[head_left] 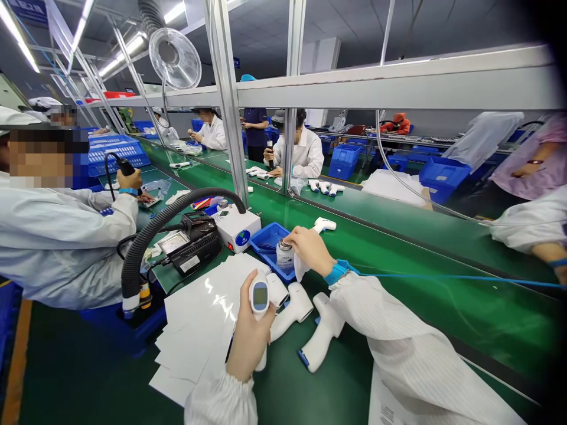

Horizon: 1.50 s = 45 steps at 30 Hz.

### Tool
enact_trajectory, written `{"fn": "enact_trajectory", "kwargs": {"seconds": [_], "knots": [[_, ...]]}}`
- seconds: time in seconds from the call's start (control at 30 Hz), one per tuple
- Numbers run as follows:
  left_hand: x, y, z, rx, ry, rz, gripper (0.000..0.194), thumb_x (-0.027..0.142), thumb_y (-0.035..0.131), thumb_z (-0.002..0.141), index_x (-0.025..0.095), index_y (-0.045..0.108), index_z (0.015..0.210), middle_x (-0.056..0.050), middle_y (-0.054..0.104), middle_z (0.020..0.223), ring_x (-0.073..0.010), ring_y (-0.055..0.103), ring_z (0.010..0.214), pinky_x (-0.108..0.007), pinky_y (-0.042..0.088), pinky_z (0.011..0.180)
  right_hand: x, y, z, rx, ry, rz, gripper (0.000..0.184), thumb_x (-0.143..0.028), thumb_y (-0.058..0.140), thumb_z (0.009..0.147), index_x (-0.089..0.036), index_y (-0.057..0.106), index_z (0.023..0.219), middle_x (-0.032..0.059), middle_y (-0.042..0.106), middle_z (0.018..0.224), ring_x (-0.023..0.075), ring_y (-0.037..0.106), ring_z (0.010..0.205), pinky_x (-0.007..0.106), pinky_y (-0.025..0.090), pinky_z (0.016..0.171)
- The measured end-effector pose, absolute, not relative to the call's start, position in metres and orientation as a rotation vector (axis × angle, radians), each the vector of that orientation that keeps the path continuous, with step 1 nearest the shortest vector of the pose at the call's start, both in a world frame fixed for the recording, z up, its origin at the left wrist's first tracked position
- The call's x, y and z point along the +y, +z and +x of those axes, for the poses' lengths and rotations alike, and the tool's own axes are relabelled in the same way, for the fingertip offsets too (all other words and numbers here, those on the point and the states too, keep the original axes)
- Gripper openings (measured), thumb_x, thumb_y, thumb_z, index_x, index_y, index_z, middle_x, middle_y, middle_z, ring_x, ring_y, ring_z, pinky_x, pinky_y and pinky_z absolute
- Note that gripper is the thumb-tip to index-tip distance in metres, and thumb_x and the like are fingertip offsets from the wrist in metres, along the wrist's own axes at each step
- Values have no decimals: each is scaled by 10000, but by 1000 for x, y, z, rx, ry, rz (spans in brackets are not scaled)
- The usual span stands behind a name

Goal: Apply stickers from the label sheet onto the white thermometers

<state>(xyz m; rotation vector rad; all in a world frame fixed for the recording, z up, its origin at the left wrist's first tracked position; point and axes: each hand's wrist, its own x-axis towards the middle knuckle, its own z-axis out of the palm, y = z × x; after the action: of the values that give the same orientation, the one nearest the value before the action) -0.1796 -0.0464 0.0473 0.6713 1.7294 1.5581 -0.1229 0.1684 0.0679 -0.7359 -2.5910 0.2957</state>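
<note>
My left hand (pixel 251 330) is wrapped round a white infrared thermometer (pixel 259 295), its small grey screen facing me. My right hand (pixel 312 251) reaches over a blue bin (pixel 268 233), fingers pinched together at the metal top of a clear bottle (pixel 284 257). A white cloth (pixel 302 268) hangs beneath those fingers; whether they also grip the bottle top is hard to see. Several more white thermometers (pixel 325 333) lie on the green table near my hands, and another thermometer (pixel 325 224) rests on the belt beyond.
White paper sheets (pixel 199 319) spread left of my hands. Behind them stand a white box (pixel 237 227) and a black device (pixel 195 248) with a thick black hose (pixel 168 215). A blue cord (pixel 443 277) runs right from my right wrist. Co-workers sit left and across the green belt (pixel 398 260).
</note>
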Motion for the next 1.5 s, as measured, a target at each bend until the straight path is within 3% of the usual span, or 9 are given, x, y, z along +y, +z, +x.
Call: {"fn": "enact_trajectory", "kwargs": {"seconds": [0.13,0.23,0.33,0.5,0.7,1.03,1.27,1.5], "knots": [[-28,48,-179,1719,1592,693,666,240,552,831,359,279,1427,32,517,796,-68,395,433,-203,403,405,139,86,-98,-2425,511,-647,265,-193,440,980,-211,687,1074,59,670,1041,164,627,936,283,477,798],[-19,48,-175,1681,1602,784,693,226,553,817,323,278,1445,-8,584,887,-111,509,531,-241,480,502,105,92,-77,-2311,695,-358,216,-198,480,967,-214,685,1035,50,665,990,165,621,916,281,492,780],[-15,50,-169,1663,1646,850,719,218,573,804,283,277,1456,-66,615,1073,-178,635,774,-309,542,709,81,87,-63,-2365,476,-207,210,-161,473,959,-191,670,1027,70,648,942,187,579,860,311,460,718],[-15,54,-159,1621,1658,923,700,202,574,807,272,299,1447,-82,598,1204,-223,632,1011,-363,518,880,72,80,-53,-2341,145,-218,210,-109,469,947,-183,650,1024,72,649,922,186,528,799,323,371,664],[-20,60,-152,1603,1633,875,715,180,576,802,279,296,1453,-78,627,1120,-223,647,946,-369,540,833,64,82,-44,-2321,109,-224,232,-95,444,951,-184,631,1057,71,661,924,184,556,823,338,384,731],[-23,70,-144,1662,1607,870,688,219,592,815,277,323,1446,-78,629,1055,-253,627,1020,-353,548,803,56,87,-31,-2275,-100,-295,273,-115,425,967,-203,626,1130,71,702,934,183,584,823,358,384,778],[-23,68,-144,1660,1569,916,684,208,577,818,265,320,1449,-92,617,1109,-264,600,1086,-375,530,858,54,89,-33,-2300,-36,-290,232,-114,440,966,-174,622,1096,71,691,932,190,565,834,357,381,789],[-24,65,-144,1617,1517,921,719,167,569,790,251,310,1456,-85,625,1086,-240,622,1007,-356,536,837,57,90,-31,-2385,-18,-181,263,-88,407,957,-169,618,1092,70,691,922,194,544,804,366,380,782]]}}
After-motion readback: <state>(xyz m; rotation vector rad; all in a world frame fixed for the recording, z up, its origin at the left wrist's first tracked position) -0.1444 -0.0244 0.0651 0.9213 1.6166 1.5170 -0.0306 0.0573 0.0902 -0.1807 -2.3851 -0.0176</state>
